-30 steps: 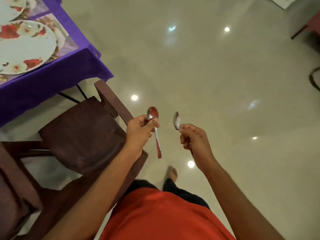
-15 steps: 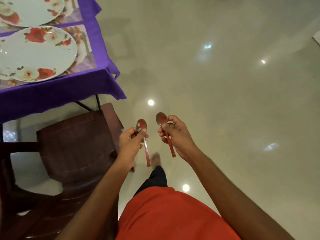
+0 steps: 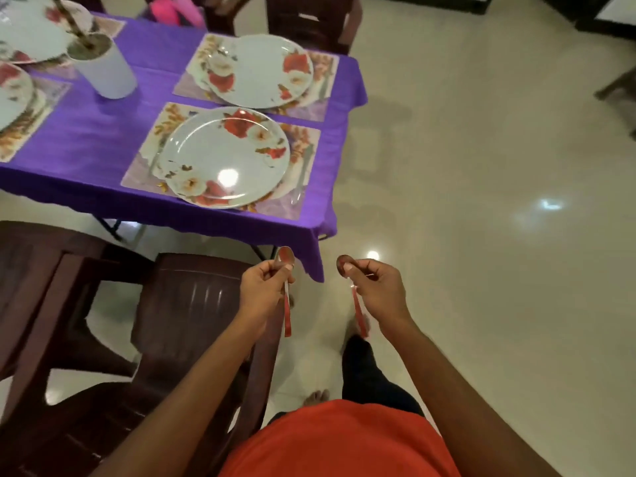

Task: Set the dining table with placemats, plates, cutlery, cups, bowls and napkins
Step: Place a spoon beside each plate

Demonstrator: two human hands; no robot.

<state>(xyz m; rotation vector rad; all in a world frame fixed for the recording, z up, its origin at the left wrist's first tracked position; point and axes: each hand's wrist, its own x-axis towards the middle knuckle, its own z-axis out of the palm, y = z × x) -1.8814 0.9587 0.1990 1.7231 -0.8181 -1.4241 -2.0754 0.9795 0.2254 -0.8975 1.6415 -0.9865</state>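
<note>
My left hand [image 3: 263, 290] pinches a metal spoon [image 3: 286, 306] by its neck, bowl up, handle hanging down. In my right hand [image 3: 377, 289] a second spoon [image 3: 358, 313] is held the same way. Both hands hover just short of the near right corner of the table with the purple cloth [image 3: 103, 146]. On the table, a floral plate [image 3: 225, 156] lies on a placemat [image 3: 306, 166] nearest me, and another floral plate [image 3: 263, 70] sits on its own placemat [image 3: 323, 84] behind it. More plates [image 3: 13, 87] show at the left edge.
A white cup [image 3: 106, 72] holding a stem stands mid-table. Dark brown chairs [image 3: 186, 311] stand under and left of my left hand; another chair [image 3: 309, 18] is at the far side. Glossy tiled floor [image 3: 481, 201] spreads to the right.
The view has swung up and left, bringing much more of the table into sight and closer. Both hands still grip their spoons and have spread slightly apart.
</note>
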